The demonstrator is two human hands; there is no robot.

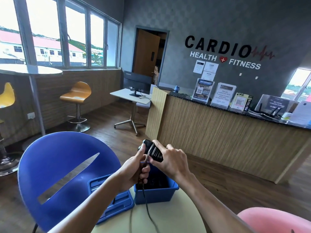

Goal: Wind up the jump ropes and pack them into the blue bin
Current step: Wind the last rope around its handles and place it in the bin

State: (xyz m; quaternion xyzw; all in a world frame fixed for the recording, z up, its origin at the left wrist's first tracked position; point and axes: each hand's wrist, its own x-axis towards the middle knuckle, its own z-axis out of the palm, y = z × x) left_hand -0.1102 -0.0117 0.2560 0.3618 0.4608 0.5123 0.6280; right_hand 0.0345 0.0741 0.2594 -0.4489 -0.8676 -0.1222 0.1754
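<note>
Right above the blue bin (155, 192), both hands work at one jump rope (155, 153). The right hand (171, 161) reaches in from the right with its wrist bent, fingers curled over the black handles, which point up and away with cord wound round them. The left hand (134, 169) comes up from below left, its fingers closed around the loose cord (148, 209) and its thumb raised against the windings. From that fist the cord hangs down past the bin's near wall and trails over the pale table (168, 219) toward its near edge. The bin stands at the table's far edge, dark rope inside it, with its blue lid (114, 199) lying just beside it on the left. A blue chair (58, 165) stands beyond the table's left side.
</note>
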